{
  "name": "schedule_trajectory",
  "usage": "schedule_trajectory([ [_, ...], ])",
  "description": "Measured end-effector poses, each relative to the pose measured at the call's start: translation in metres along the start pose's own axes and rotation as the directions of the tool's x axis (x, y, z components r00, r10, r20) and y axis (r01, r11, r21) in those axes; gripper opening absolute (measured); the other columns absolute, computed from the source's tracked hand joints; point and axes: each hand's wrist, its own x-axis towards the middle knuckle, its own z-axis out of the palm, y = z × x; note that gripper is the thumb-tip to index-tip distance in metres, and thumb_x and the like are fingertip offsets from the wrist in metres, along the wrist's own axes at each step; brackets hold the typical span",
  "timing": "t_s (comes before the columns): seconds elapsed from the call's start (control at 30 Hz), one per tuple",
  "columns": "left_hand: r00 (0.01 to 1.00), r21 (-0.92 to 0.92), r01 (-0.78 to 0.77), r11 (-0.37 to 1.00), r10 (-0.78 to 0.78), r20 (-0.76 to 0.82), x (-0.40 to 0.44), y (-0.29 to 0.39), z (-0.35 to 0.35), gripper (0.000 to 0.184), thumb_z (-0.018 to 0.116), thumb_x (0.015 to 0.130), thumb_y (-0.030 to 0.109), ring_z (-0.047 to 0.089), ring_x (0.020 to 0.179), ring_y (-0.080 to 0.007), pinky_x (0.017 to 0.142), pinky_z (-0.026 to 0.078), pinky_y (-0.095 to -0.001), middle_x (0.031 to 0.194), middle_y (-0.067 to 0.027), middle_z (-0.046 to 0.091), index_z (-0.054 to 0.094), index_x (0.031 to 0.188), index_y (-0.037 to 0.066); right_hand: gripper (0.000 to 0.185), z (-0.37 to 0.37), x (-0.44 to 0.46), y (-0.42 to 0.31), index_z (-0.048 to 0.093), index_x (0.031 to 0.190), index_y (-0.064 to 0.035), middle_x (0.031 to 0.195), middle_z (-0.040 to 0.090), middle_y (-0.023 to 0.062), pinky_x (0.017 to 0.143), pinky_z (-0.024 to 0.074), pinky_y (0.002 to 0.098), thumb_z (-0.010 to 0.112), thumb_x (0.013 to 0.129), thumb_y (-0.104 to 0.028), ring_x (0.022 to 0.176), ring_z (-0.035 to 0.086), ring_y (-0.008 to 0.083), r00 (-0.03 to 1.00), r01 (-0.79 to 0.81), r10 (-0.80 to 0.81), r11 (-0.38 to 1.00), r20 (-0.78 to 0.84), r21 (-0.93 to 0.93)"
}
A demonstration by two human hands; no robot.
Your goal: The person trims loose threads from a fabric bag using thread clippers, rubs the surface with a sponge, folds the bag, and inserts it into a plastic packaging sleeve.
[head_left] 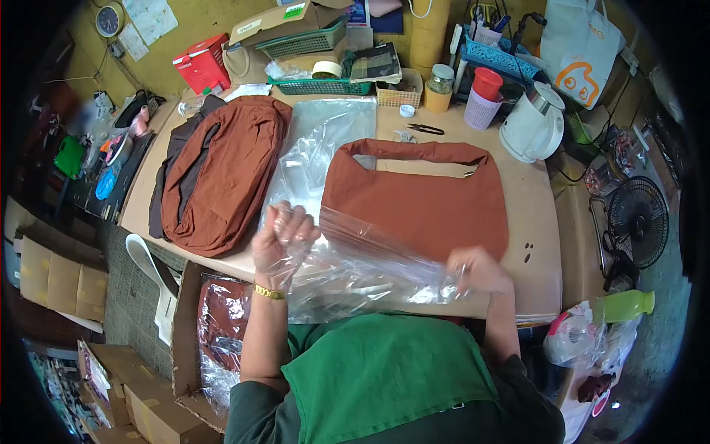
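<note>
A clear plastic bag [377, 270] is stretched between my two hands, low over the front of the table. My left hand [285, 240], with a gold watch at the wrist, has its fingers curled in the film, part of which lies over the hand. At the other end my right hand [481, 272] pinches the bag, slightly smeared by motion. Just beyond the film lies a rust-brown shoulder bag [418, 196], flat, its strap looped away from me; the plastic covers part of its lower edge.
More rust-brown bags [229, 170] are piled at left, beside flat clear plastic sleeves [333, 122]. Small black snips [425, 129], a white kettle [532, 122] and a jar [439, 87] stand or lie farther back. A carton [185, 333] holding plastic-wrapped brown items is below left.
</note>
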Motion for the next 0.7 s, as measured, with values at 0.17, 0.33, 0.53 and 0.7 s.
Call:
schedule_trajectory([
  [0.17, 0.933, 0.783, 0.237, 0.575, -0.361, -0.017, -0.024, 0.042, -0.004, 0.024, 0.062, 0.097, 0.024, 0.058, 0.076, -0.0138, 0.071, 0.048, -0.0296, 0.092, -0.0072, 0.064, 0.066, 0.103, 0.000, 0.013, 0.002, -0.010, -0.022, 0.066, 0.087, -0.0049, 0.090, 0.067, 0.0055, 0.070, 0.0505, 0.0315, 0.072, 0.085, -0.016, 0.080, 0.065, 0.0162, 0.828, 0.092, 0.349, 0.687, -0.438, 0.721],
  [0.33, 0.860, 0.878, 0.331, 0.347, -0.493, -0.130, -0.026, 0.026, 0.012, 0.022, 0.060, 0.099, 0.019, 0.059, 0.084, -0.0165, 0.076, 0.048, -0.0270, 0.097, -0.0086, 0.064, 0.069, 0.093, -0.001, 0.021, -0.011, 0.001, -0.040, 0.065, 0.105, -0.0036, 0.096, 0.070, 0.0101, 0.081, 0.0537, 0.0428, 0.063, 0.093, -0.021, 0.086, 0.068, 0.0244, 0.985, -0.160, 0.121, 0.910, 0.123, 0.382],
  [0.53, 0.902, 0.049, 0.420, 0.906, -0.423, 0.083, -0.032, 0.012, -0.013, 0.046, 0.056, 0.098, 0.044, 0.059, 0.081, -0.0128, 0.076, 0.050, -0.0331, 0.081, -0.0045, 0.061, 0.064, 0.114, 0.002, 0.027, 0.002, -0.001, -0.025, 0.067, 0.102, -0.0034, 0.089, 0.071, 0.0100, 0.077, 0.0541, 0.0404, 0.065, 0.093, -0.028, 0.085, 0.068, 0.0250, 0.997, 0.068, -0.043, 0.876, -0.063, 0.477],
  [0.7, 0.844, 0.851, 0.462, 0.248, -0.416, -0.337, -0.031, 0.015, -0.004, 0.029, 0.068, 0.094, 0.021, 0.063, 0.079, -0.0146, 0.077, 0.051, -0.0298, 0.084, -0.0048, 0.068, 0.065, 0.113, -0.001, 0.025, -0.009, -0.006, -0.014, 0.071, 0.097, -0.0022, 0.091, 0.072, 0.0095, 0.074, 0.0554, 0.0365, 0.076, 0.084, -0.023, 0.080, 0.069, 0.0240, 0.917, 0.038, 0.346, 0.423, -0.200, 0.905],
])
